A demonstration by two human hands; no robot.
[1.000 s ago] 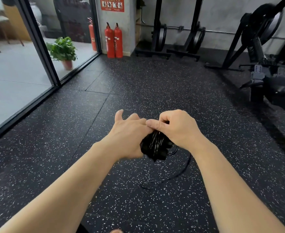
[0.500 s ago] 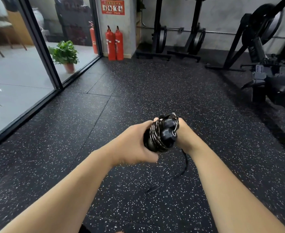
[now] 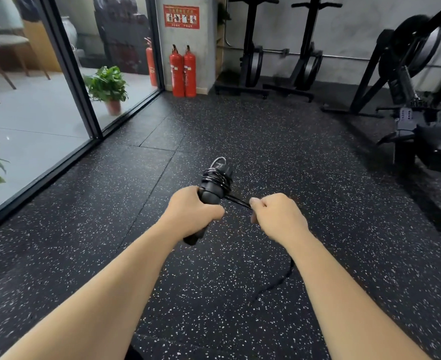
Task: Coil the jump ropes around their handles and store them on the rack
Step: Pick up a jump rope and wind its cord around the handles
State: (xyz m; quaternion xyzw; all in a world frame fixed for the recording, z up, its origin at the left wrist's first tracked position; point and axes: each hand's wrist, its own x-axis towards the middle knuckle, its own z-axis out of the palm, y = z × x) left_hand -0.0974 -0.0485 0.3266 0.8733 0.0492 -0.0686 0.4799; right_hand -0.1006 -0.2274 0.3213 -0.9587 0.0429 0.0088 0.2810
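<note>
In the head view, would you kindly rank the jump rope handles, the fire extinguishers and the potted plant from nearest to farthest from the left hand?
From the left hand:
1. Jump rope handles, gripped in it.
2. Potted plant, far left, behind the glass.
3. Fire extinguishers, farther back by the pillar.

Soft window daylight, wide-angle edge distortion

- Handles [image 3: 212, 193] in the left hand [image 3: 192, 215]: matt black, rubbery-looking grip.
- Rope [image 3: 218, 178] coiled round them: thin, glossy black cord.
- Floor [image 3: 240, 131] under both hands: rough, matt black rubber, white-flecked.
- Fire extinguishers [image 3: 183, 71] far ahead: glossy red.
</note>
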